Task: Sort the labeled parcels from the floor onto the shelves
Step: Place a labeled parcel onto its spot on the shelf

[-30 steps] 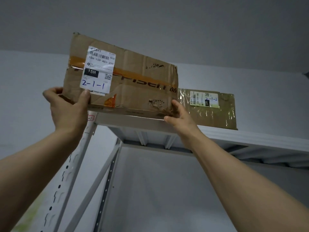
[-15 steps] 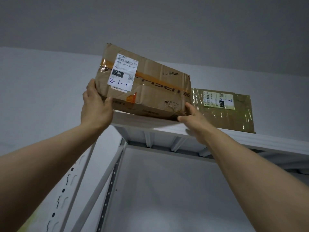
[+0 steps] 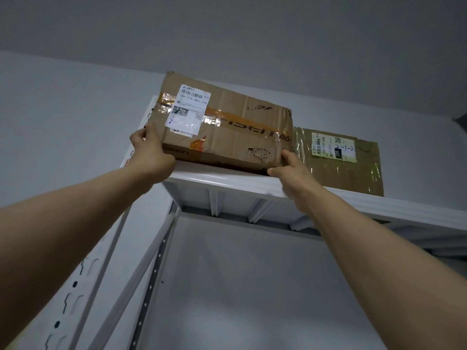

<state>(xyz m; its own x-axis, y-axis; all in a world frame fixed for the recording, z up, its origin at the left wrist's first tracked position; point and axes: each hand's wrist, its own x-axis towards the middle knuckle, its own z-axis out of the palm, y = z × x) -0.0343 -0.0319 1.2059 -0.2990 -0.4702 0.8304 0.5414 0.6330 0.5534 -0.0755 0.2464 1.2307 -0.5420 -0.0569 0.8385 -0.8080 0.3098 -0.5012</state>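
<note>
A worn brown cardboard parcel (image 3: 232, 127) with orange tape and a white label lies tilted on the left end of the white top shelf (image 3: 227, 181), high overhead. My left hand (image 3: 149, 150) grips the parcel's left front corner. My right hand (image 3: 290, 170) holds its right front corner, thumb under the lower edge. Right beside it, a second parcel (image 3: 341, 162) wrapped in clear tape stands on the same shelf, its label marked 2-1-2.
The white metal shelf upright (image 3: 75, 299) with slotted holes runs down the lower left, and a perforated diagonal brace (image 3: 149, 281) crosses beneath the shelf. Grey wall and ceiling fill the background. The shelf stretches on to the right past the second parcel.
The parcel has moved right and back onto the shelf, next to the 2-1-2 parcel. Both hands travelled with it, still at its front corners.
</note>
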